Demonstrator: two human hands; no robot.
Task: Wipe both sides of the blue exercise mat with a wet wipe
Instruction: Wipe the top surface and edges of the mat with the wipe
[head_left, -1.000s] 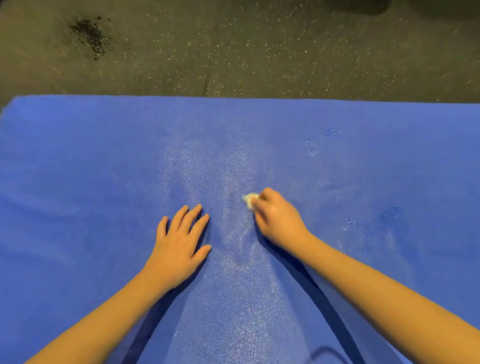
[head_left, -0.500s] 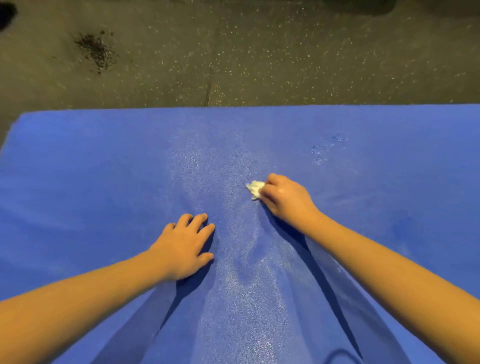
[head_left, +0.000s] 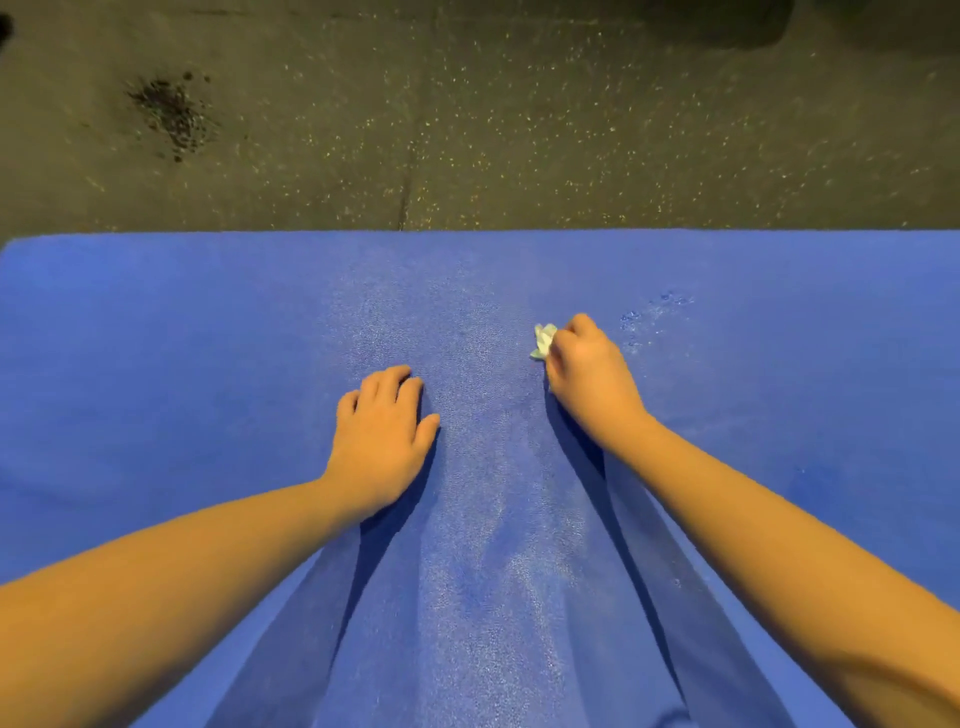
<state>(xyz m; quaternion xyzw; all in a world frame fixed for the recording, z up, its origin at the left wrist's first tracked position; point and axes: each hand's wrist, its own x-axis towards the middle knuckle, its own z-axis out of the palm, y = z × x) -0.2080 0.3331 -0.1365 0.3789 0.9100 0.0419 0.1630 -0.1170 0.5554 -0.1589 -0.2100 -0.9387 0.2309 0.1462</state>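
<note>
Mat (head_left: 208, 364), right hand (head_left: 587, 374) curled round wipe (head_left: 544, 340)

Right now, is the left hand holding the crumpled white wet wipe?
No, the right hand pinches the wet wipe; the left hand rests empty on the blue exercise mat.

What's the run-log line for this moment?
step: wipe visible side | right hand: grips wet wipe against blue mat | left hand: rests on blue mat, holds nothing
</note>
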